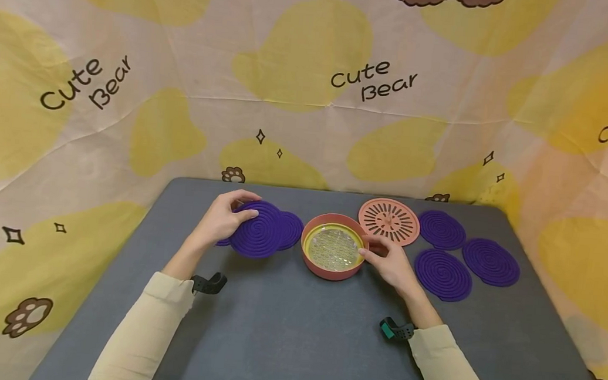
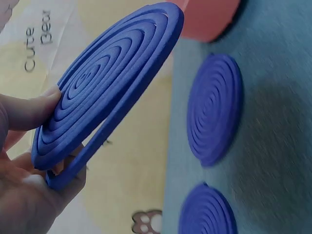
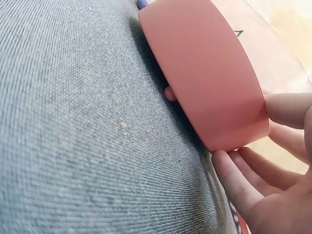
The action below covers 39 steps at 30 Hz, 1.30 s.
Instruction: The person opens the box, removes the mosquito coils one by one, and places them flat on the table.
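A purple mosquito coil is raised off the table, tilted, pinched at its edge between the thumb and fingers of my left hand. In the left wrist view an outer strand of this coil stands slightly apart from the rest. My right hand grips the right side of a round pink case, with the thumb at its rim. Inside the case lies a yellow ring around a pale, glittery mesh. The right wrist view shows the pink outer wall and a small foot beneath it.
Behind the raised coil, another coil lies on the grey table, with a further one partly hidden. A slotted pink lid lies behind the case. Several more coils lie at the right. A printed cloth hangs behind the table.
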Each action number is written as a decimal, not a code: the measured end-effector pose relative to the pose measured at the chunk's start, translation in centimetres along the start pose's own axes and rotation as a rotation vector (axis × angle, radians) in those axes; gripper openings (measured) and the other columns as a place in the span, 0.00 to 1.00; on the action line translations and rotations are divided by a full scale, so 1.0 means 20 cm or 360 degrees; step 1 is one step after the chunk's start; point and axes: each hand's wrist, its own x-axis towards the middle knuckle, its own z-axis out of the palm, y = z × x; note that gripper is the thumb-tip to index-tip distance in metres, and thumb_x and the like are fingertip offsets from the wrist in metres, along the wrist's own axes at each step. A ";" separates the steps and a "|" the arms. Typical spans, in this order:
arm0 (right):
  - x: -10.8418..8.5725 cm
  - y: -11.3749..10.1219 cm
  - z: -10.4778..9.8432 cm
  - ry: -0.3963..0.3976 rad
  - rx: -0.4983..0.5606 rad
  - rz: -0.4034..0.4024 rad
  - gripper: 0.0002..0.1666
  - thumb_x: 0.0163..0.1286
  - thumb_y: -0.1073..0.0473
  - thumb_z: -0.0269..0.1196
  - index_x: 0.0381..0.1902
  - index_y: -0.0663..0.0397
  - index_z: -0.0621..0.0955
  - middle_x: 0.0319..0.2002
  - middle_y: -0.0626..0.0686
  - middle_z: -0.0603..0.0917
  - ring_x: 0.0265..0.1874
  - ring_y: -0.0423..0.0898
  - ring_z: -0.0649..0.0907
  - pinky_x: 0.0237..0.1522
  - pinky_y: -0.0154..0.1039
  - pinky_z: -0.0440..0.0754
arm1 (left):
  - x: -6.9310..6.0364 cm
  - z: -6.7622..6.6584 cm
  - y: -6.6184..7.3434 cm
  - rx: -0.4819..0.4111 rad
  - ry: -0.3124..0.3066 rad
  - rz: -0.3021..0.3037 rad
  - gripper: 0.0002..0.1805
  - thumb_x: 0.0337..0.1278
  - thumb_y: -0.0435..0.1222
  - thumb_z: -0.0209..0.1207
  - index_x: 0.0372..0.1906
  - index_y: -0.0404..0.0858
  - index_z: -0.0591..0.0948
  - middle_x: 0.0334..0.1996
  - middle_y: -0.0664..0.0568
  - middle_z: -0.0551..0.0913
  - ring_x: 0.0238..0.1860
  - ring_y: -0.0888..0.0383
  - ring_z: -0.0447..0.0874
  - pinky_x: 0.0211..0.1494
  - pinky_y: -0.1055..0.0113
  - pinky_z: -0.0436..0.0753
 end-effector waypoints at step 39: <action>-0.02 0.08 -0.05 0.0035 -0.0101 -0.0010 0.25 0.72 0.55 0.67 0.63 0.60 0.80 0.55 0.62 0.84 0.52 0.55 0.83 0.46 0.31 0.79 | -0.21 0.18 -0.39 0.0676 -0.0042 -0.0043 0.18 0.61 0.31 0.67 0.55 0.29 0.84 0.51 0.36 0.84 0.56 0.37 0.80 0.61 0.42 0.74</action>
